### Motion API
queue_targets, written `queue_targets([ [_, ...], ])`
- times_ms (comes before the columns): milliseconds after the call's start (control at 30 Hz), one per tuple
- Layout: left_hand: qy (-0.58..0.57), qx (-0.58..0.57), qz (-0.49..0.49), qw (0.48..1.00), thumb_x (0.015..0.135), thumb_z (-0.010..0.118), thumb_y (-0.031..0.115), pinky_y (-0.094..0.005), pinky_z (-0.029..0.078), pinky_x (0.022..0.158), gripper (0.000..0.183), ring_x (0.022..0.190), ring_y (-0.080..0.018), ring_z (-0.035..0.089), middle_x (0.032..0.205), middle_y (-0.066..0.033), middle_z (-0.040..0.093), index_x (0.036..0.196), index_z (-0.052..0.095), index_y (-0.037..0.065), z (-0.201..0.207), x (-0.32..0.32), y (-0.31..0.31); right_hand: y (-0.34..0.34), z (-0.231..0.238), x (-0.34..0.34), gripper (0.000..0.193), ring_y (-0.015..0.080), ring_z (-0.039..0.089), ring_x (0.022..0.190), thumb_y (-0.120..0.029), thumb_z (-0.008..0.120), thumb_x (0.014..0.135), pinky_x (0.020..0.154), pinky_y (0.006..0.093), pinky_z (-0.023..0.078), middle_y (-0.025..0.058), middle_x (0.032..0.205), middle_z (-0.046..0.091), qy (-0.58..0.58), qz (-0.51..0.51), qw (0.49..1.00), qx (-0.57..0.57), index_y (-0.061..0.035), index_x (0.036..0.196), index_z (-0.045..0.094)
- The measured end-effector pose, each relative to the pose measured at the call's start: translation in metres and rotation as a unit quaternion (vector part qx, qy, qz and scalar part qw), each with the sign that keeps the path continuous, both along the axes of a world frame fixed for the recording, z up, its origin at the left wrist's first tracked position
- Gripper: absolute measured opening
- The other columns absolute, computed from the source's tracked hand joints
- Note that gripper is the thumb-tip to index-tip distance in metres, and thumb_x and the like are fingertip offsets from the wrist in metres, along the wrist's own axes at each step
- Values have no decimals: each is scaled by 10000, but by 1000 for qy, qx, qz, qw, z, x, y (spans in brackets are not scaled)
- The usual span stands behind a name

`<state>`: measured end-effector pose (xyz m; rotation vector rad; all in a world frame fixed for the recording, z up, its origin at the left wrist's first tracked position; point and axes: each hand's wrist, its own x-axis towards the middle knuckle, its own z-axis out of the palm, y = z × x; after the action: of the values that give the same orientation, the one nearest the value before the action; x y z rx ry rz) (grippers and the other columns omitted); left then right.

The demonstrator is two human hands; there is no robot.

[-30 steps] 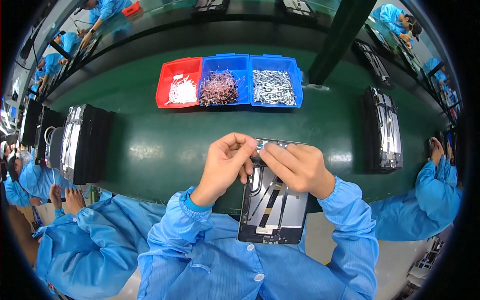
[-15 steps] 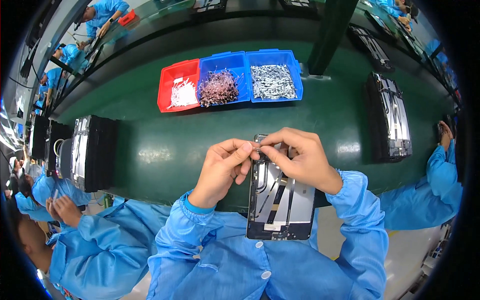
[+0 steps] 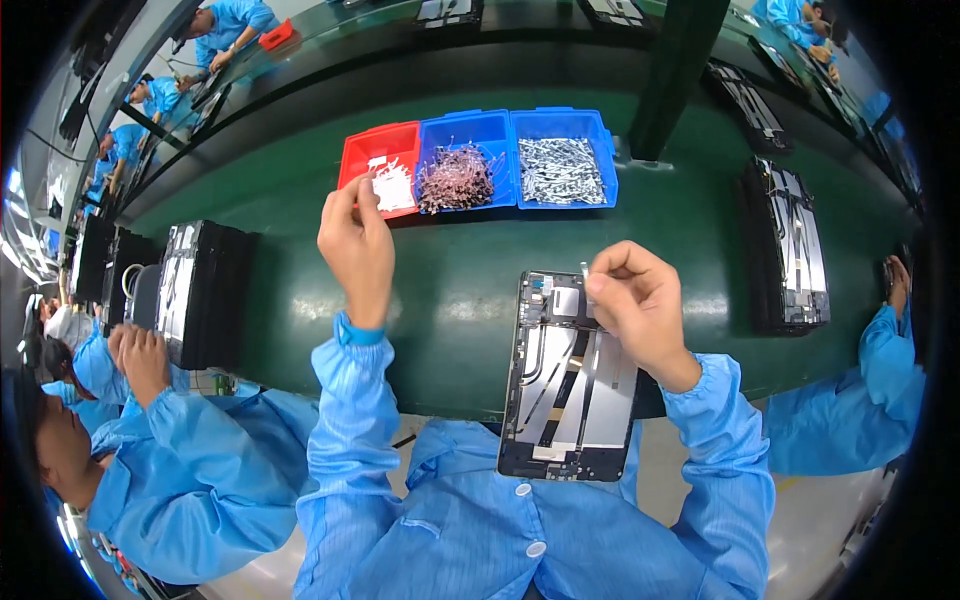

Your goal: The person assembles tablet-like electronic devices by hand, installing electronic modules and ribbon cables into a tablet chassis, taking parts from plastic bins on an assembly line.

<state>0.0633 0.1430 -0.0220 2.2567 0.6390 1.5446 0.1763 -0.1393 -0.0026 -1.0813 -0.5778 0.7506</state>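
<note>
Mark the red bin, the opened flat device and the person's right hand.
Red bin [image 3: 399, 140]: head view, on its bare far wall.
Opened flat device [image 3: 571, 378]: head view, on its exposed inside, near the middle.
Right hand [image 3: 643, 312]: head view, on the middle of the hand.

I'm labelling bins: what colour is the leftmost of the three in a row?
The leftmost bin is red, clearest in the head view.

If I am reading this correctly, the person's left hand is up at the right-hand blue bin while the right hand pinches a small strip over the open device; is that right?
Not quite: the head view shows the left hand up at the red bin instead. The right hand does pinch a small strip over the open device.
</note>
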Motion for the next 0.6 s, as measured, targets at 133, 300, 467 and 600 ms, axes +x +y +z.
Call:
queue_targets([
  [133,271,82,122,951,943,618,130,-366,499,612,201,692,-211,639,824,-147,655,1072,681,-11,-14,-17,-5,-17,-4,6,64,2,497,590,-32,633,930,482,181,358,31,779,626,0,-26,999,-31,21,923,598],
  [300,387,-245,-196,867,896,698,184,-327,503,605,350,660,-184,632,1067,-185,678,1193,648,6,6,-55,-89,-42,-16,11,77,22,476,476,-48,631,935,449,179,359,93,760,664,-11,-51,994,-94,21,914,603],
  [467,445,-372,-362,730,915,704,163,-229,454,578,673,692,-62,558,988,-78,603,1457,374,-61,4,-73,-136,-54,-45,-2,72,29,501,499,-37,620,937,472,167,376,79,806,674,-38,-126,988,-79,25,914,592],
  [600,247,-561,-390,687,939,684,274,-196,449,548,597,686,-46,585,1005,-48,645,1365,461,-78,-10,-60,-148,-51,-54,-23,84,28,564,637,-40,630,941,522,166,418,31,753,631,-102,-203,972,-64,34,927,593],
])
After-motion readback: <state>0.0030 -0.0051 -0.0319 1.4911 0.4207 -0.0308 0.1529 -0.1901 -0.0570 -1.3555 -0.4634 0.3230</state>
